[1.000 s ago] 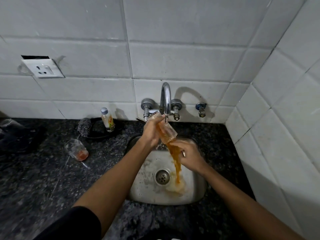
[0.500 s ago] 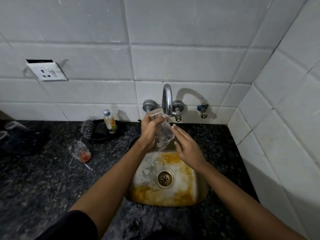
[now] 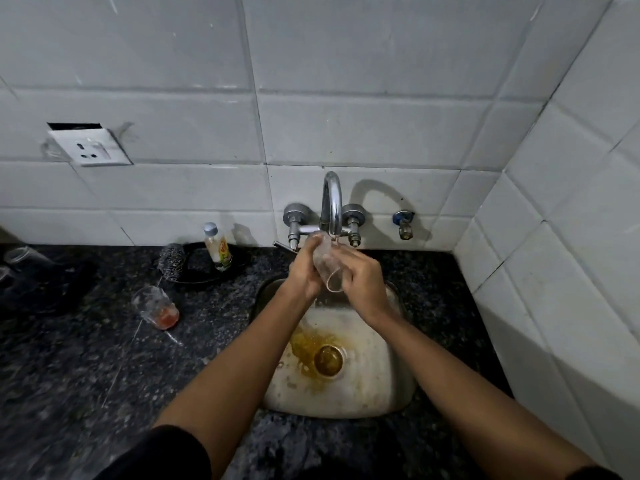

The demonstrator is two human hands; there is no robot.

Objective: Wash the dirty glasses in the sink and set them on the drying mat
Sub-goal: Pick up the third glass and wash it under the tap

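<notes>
A clear drinking glass (image 3: 326,265) is tilted mouth-down under the tap spout (image 3: 331,206), above the steel sink (image 3: 391,386). My left hand (image 3: 304,270) grips it from the left. My right hand (image 3: 362,275) closes on it from the right, with fingers at its rim. Orange-yellow liquid pools around the drain (image 3: 328,360). A second glass (image 3: 157,308) with red residue at its bottom stands on the dark counter, left of the sink. At the far left edge a dark mat (image 3: 48,282) holds another clear glass (image 3: 22,256), dimly lit.
A small bottle of dish liquid (image 3: 218,247) and a steel scrubber (image 3: 172,263) sit on a black dish behind the red-stained glass. A wall socket (image 3: 90,147) hangs loose on the left tiles. A tiled side wall closes off the right.
The orange liquid poured out of the glass into the sink and has drained toward the plughole. My right hand, held apart half a second ago, now closes on the glass.
</notes>
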